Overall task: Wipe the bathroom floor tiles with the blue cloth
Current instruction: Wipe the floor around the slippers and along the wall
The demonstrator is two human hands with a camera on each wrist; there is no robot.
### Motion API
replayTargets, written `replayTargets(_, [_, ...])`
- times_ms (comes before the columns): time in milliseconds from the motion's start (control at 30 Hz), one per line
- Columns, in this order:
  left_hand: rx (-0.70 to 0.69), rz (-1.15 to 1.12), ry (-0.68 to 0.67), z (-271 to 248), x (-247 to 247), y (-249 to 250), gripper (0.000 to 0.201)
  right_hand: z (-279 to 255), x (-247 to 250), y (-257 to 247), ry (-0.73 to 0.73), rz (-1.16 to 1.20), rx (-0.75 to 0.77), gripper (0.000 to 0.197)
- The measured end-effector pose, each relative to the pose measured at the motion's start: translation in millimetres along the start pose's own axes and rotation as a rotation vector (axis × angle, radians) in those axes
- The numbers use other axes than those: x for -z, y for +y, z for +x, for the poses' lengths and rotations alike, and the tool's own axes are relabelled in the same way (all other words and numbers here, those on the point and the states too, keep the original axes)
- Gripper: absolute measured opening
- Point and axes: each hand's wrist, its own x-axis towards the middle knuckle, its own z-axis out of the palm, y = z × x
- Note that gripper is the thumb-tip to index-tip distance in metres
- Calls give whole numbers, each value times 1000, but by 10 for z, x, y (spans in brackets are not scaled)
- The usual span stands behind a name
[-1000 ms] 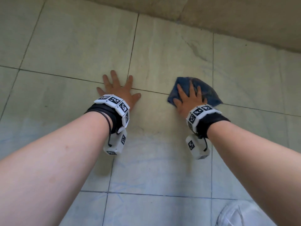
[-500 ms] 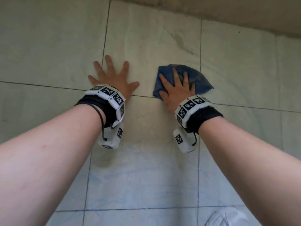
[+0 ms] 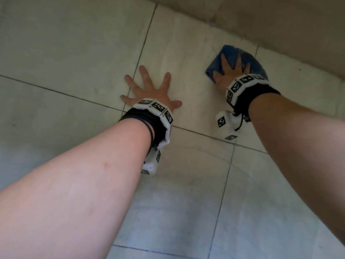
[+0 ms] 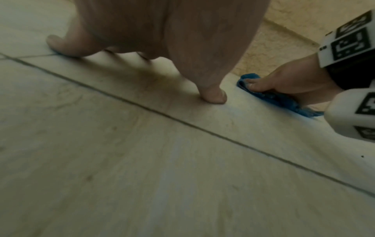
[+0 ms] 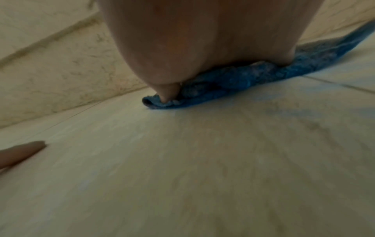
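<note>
Right hand (image 3: 230, 71) is flat on the blue cloth (image 3: 226, 53), fingers fanned wide and pressing down rather than clutching; the right wrist view shows the thumb tip dug into a rolled fold at the cloth's near edge. Left hand (image 3: 151, 90) is splayed bare on the floor tiles (image 3: 84, 43), palm down, holding nothing. It looks like a brace for the body's weight, planted right where two grout lines (image 3: 141, 47) cross.

Now the cloth: bunched under the right palm, lying up and to the right of the left hand, well apart from it, with a bare strip of tile between. Its far edge sits close to the base of the beige wall (image 3: 280, 25). Whether it actually touches the wall is hard to say through the blur.

So the wiping hand is nearly out of floor ahead. The cloth's flattened length runs roughly along the wall line in the right wrist view, so the open ground is back toward the body and leftward across the tile toward the bracing hand. The right hand owns this; the left is only support.
</note>
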Motion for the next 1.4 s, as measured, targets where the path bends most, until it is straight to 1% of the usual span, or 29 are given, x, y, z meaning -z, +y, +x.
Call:
replayTargets(67, [4,-17,-22,-6,37,-5,89,-148,-108,-115,6,17,9,64])
replayTargets(133, [11,-9,-45,-2,87,-6,90,-438,-352,-284,-14,5,84,63])
replayTargets(200, [17,-7,-73,-3,104,6,92,-662,-547,-351,-57,-2,165,63])
replayTargets(267, [12,-3,-77,15,106,-8,92,-599,-543,-253,-66,-35,213,62])
replayTargets(333, [8,-5,-68,22,96,-21,92,-394,-356,-40,-61,-46,179,61])
replayTargets(400, [3,6,-55,26,86,-25,91,-168,-177,190,-56,-76,87,60])
replayTargets(467, [-6,25,-49,35,77,-26,91,-43,-89,338,-34,-41,14,62])
replayTargets(567, [-26,43,-37,37,63,-26,91,-73,-132,368,10,33,-21,64])
replayTargets(667, [-47,50,-29,32,67,-56,90,-207,-292,339,31,61,-6,64])
replayTargets(733, [-80,70,-16,39,70,-72,90,-330,-420,325,51,106,-42,63])
replayTargets(900, [-189,163,1,139,95,-144,93,-704,-739,126,66,129,-93,62])
replayTargets(967, [-222,195,6,163,105,-157,94,-910,-914,17,83,139,-88,63])
replayTargets(1100, [-284,244,11,163,140,-215,90,-1387,-1301,-322,70,166,-84,67])
replayTargets(1267, [-399,288,42,177,84,-533,81,-1870,-1620,-790,46,133,-3,67])
replayTargets(1400, [-414,274,40,175,104,-722,80,-1864,-1616,-761,16,104,52,67])
